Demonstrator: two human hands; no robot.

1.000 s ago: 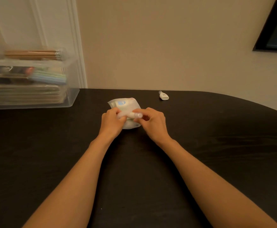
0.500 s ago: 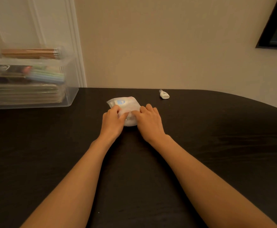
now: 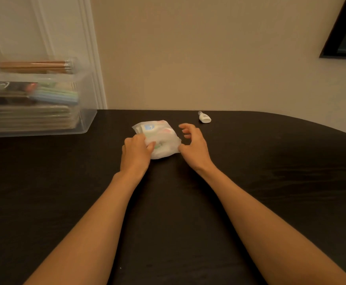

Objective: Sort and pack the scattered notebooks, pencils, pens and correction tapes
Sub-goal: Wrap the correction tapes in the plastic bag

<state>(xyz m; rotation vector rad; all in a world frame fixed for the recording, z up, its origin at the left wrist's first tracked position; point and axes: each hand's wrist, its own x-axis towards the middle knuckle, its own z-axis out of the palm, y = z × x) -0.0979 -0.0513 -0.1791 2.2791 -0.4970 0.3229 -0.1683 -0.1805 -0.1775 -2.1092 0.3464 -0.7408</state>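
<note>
in the head view a dark table [image 3: 250, 182] fills the lower part, with a pale wall [image 3: 209, 58] behind it. near the middle of the table lies a small, cloudy plastic pouch [image 3: 163, 138]; through its skin show small white shapes with blue, pink and green marks, too blurred to name surely. the left hand [image 3: 136, 153] sits at the pouch's near left side, its fingers curled onto the plastic and the thumb laid over the top, so it grips the pouch. the right hand [image 3: 192, 147] is just to the right of the pouch, fingers spread and loosely bent, holding nothing; its thumb tip is at the pouch's right edge, and i cannot tell whether it touches. both bare forearms reach in from the bottom edge. one white tape [image 3: 204, 117] lies alone by the far edge of the table, beyond the right hand and apart from the pouch. at the far left a clear box [image 3: 85, 122] stands on the table: notebooks [image 3: 28, 118] are stacked flat in its bottom, pastel pens [image 3: 55, 95] lie on them, and a row of pencils [image 3: 36, 64] lies across the top. a dark frame [image 3: 344, 27] cuts the upper right corner.
</note>
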